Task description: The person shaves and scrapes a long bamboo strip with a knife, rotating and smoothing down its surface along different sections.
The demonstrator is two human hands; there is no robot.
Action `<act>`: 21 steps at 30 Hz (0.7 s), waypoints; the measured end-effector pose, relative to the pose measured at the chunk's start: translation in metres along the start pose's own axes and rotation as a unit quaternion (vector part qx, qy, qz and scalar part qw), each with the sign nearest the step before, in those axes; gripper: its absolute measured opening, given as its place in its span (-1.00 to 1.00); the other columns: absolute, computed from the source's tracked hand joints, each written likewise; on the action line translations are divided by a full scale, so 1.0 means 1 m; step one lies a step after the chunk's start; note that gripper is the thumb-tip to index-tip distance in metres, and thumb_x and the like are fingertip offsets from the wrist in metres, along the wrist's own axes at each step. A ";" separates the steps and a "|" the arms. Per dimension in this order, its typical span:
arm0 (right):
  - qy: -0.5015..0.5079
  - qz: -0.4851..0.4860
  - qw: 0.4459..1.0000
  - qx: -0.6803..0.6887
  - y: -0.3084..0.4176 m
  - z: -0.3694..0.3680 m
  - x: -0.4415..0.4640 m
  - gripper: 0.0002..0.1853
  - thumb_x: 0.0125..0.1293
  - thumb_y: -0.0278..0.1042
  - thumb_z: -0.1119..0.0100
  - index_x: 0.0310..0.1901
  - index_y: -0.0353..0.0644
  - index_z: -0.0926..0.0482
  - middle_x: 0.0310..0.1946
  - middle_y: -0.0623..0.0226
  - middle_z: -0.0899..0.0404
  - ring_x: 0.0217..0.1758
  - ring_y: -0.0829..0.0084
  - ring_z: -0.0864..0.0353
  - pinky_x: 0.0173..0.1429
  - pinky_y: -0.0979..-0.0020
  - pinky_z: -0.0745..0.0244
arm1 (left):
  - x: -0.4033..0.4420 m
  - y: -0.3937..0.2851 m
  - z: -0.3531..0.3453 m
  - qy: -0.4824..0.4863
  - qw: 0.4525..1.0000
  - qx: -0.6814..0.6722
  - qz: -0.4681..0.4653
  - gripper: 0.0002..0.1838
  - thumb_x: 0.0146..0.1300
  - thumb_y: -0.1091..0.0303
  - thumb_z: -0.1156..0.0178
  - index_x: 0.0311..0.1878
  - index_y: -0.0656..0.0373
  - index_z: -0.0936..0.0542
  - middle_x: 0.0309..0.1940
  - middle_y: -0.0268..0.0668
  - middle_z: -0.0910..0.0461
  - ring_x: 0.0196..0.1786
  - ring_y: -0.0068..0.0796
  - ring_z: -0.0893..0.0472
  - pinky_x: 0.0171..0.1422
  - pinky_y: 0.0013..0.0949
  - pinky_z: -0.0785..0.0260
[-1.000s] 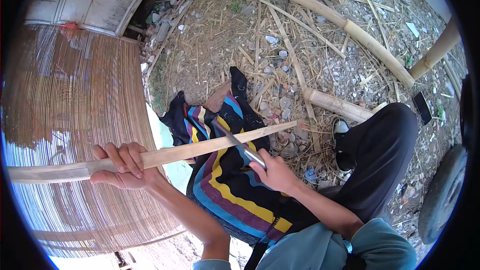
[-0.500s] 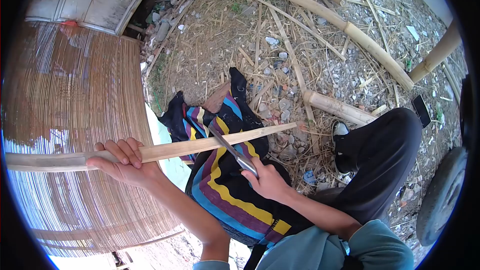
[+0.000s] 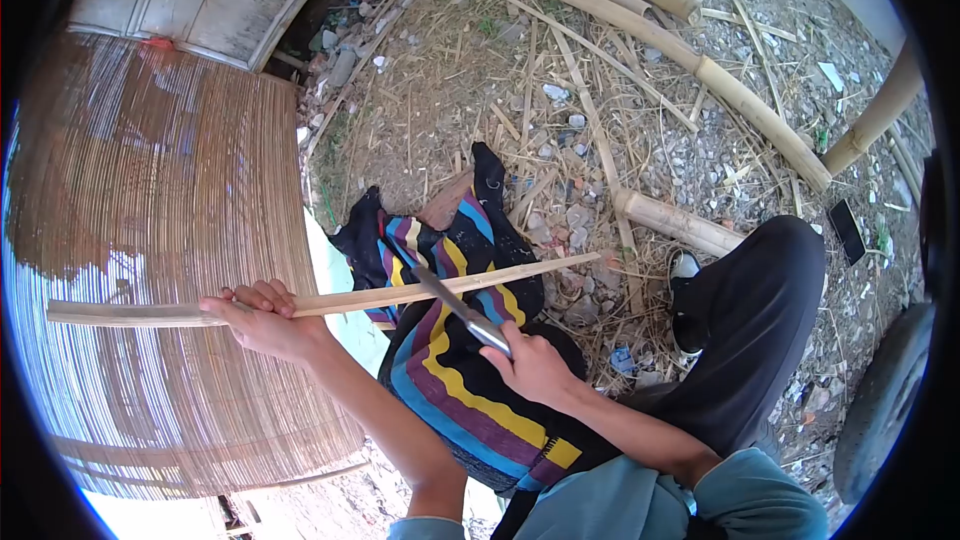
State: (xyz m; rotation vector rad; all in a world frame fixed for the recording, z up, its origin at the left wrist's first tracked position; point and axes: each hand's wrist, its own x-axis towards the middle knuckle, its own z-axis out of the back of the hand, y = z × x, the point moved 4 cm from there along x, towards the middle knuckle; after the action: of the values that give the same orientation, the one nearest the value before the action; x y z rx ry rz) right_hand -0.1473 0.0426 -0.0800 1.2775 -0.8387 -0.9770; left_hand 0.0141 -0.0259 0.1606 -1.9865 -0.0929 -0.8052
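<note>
A long pale bamboo strip (image 3: 350, 301) lies nearly level across the view, over the person's lap, its left end in front of a slatted screen (image 3: 180, 190) and its right end above the littered ground (image 3: 440, 90). The left hand (image 3: 265, 320) grips it left of its middle, fingers curled round it. The right hand (image 3: 535, 365) is closed on the handle of a knife (image 3: 487, 332), whose blade crosses the strip at a slant; how deep the edge sits cannot be told. Beneath both is a striped cloth (image 3: 480, 420). Farther out lie a short bamboo length (image 3: 680, 223), a long bamboo pole (image 3: 760, 115), a dark phone (image 3: 846, 232) and a tyre (image 3: 885, 405).
</note>
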 end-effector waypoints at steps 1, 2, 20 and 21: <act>-0.006 0.026 1.000 -0.012 0.010 0.002 0.004 -0.61 0.30 -0.03 -0.06 -0.19 -0.24 -0.30 -0.66 -0.05 -0.50 -0.54 -0.11 -0.55 -0.52 0.03 -0.45 | -0.004 -0.005 -0.001 0.000 1.000 0.003 -0.009 -0.58 0.36 -0.06 0.05 -0.45 0.08 -0.29 -0.79 -0.54 -0.06 -0.79 -0.77 -0.04 -0.79 -0.62 0.09; -0.011 0.053 0.998 -0.022 0.016 0.003 0.006 -0.61 0.30 -0.03 -0.06 -0.18 -0.23 -0.30 -0.67 -0.05 -0.49 -0.54 -0.12 -0.55 -0.51 0.01 -0.45 | -0.007 -0.009 -0.002 0.000 1.000 0.008 -0.020 -0.57 0.36 -0.06 0.03 -0.48 0.07 -0.28 -0.79 -0.54 -0.06 -0.79 -0.77 -0.04 -0.79 -0.62 0.09; 0.024 -0.036 0.998 0.034 0.013 -0.004 0.010 -0.69 0.32 -0.13 -0.05 -0.18 -0.25 -0.34 -0.64 -0.08 -0.48 -0.47 -0.15 -0.55 -0.43 0.05 -0.42 | -0.010 -0.012 0.001 -0.019 0.999 0.021 -0.034 -0.57 0.41 -0.03 0.13 -0.54 -0.02 -0.20 -0.82 -0.56 -0.02 -0.81 -0.79 -0.01 -0.82 -0.65 0.13; 0.025 -0.038 0.998 0.034 0.011 -0.004 0.009 -0.69 0.32 -0.13 -0.05 -0.18 -0.25 -0.34 -0.64 -0.08 -0.48 -0.47 -0.15 -0.55 -0.43 0.05 -0.42 | -0.012 -0.013 0.001 -0.020 0.999 0.023 -0.033 -0.57 0.41 -0.03 0.13 -0.54 -0.02 -0.20 -0.82 -0.56 -0.02 -0.81 -0.79 -0.01 -0.82 -0.65 0.13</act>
State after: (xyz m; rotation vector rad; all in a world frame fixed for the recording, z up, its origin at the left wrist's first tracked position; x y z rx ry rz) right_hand -0.1388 0.0358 -0.0701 1.3963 -0.7945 -0.9797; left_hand 0.0006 -0.0146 0.1634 -1.9654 -0.1999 -0.7978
